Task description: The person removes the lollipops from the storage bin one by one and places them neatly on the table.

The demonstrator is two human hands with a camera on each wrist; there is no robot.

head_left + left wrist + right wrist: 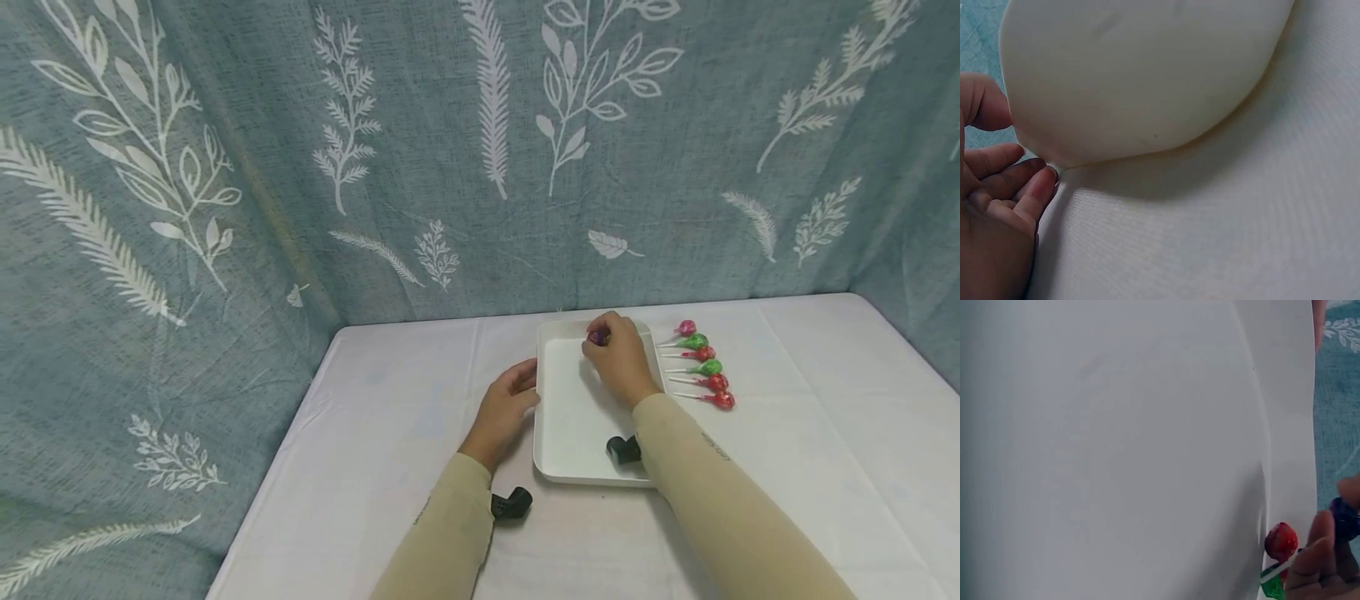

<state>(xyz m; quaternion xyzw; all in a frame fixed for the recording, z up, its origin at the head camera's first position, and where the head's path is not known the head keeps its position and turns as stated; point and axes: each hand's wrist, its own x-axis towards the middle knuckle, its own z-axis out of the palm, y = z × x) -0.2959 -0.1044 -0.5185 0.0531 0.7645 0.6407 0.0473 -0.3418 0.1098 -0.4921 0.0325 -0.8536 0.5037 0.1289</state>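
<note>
Over the far end of the white tray [577, 400], my right hand [621, 358] pinches a lollipop with a dark purple wrapper [599, 337] between thumb and fingers. The right wrist view shows that purple head at its right edge. Close below those fingers, a red-wrapped lollipop [1281, 542] and a green wrapper [1272, 582] lie by the tray's wall, partly covered by the hand. At the tray's left side, my left hand [506, 408] holds the rim, its fingers and thumb curled against the edge in the left wrist view.
Right of the tray, several lollipops lie in a column on the white-covered table [825, 467]: a pink one [686, 328] at the back, then green [711, 367] and red ones [723, 401]. A blue-green leaf-print curtain [420, 167] hangs behind and left.
</note>
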